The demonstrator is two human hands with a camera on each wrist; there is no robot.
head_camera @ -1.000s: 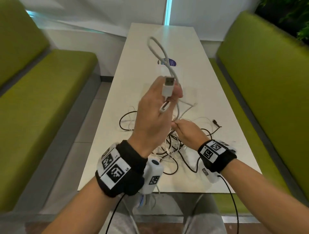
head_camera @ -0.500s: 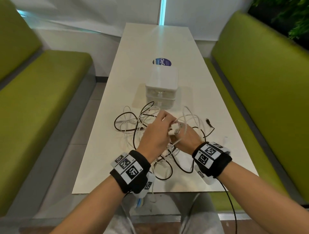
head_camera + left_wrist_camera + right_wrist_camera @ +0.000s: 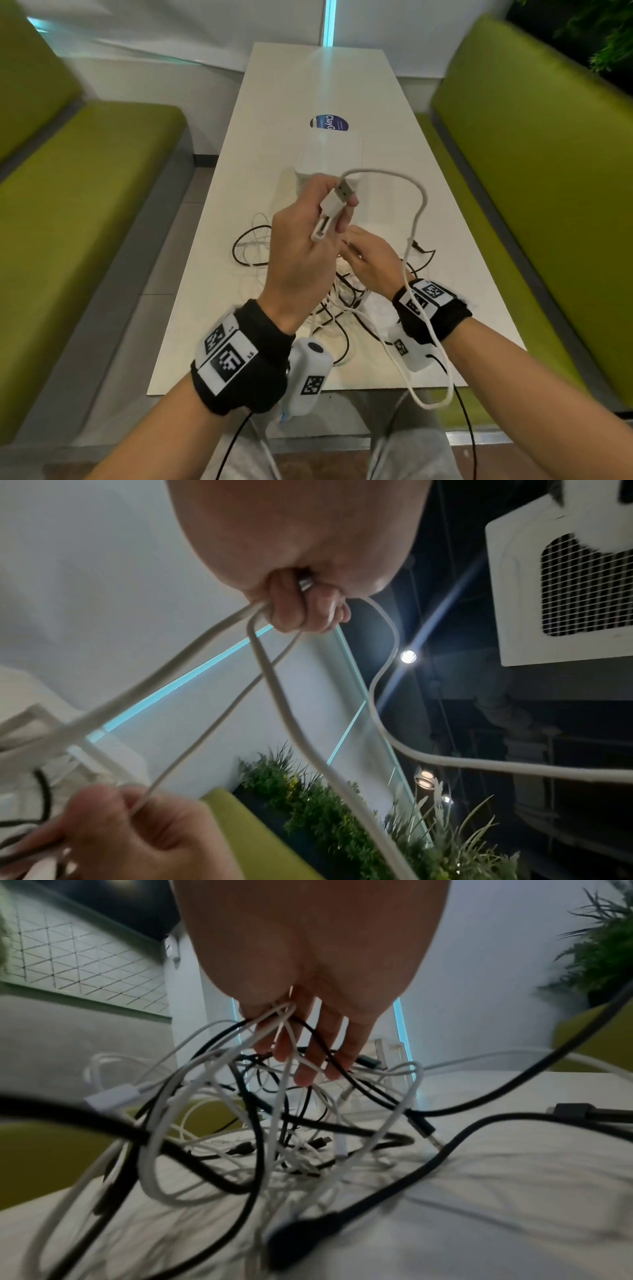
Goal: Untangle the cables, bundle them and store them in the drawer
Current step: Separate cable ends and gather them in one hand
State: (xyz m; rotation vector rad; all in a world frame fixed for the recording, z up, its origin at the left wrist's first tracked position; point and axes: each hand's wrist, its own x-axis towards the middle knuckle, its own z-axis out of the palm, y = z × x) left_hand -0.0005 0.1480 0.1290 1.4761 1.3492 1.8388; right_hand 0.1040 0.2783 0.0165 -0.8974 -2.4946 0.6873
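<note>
My left hand [image 3: 308, 233] is raised above the table and grips a white USB cable [image 3: 416, 219] near its plug [image 3: 337, 200]; the cable arcs right and loops down past the table's near edge. In the left wrist view the left hand [image 3: 304, 607] curls round the white cable [image 3: 274, 685]. My right hand [image 3: 368, 260] sits lower, its fingers in a tangle of black and white cables [image 3: 342, 301] on the white table [image 3: 212, 308]. The right wrist view shows the right hand [image 3: 304, 1047] holding several strands of the tangle [image 3: 260, 1131]. A small white drawer unit [image 3: 332, 154] stands behind the hands.
Green benches [image 3: 85, 205] run along both sides of the narrow table. A round blue sticker [image 3: 330, 122] lies on the table beyond the drawer unit. Plants [image 3: 603, 31] stand at the far right. The table's near edge [image 3: 308, 390] is close to my wrists.
My left hand dropped to the tangle half a second ago and has risen again with the white cable's plug. The right hand stayed in the tangle.
</note>
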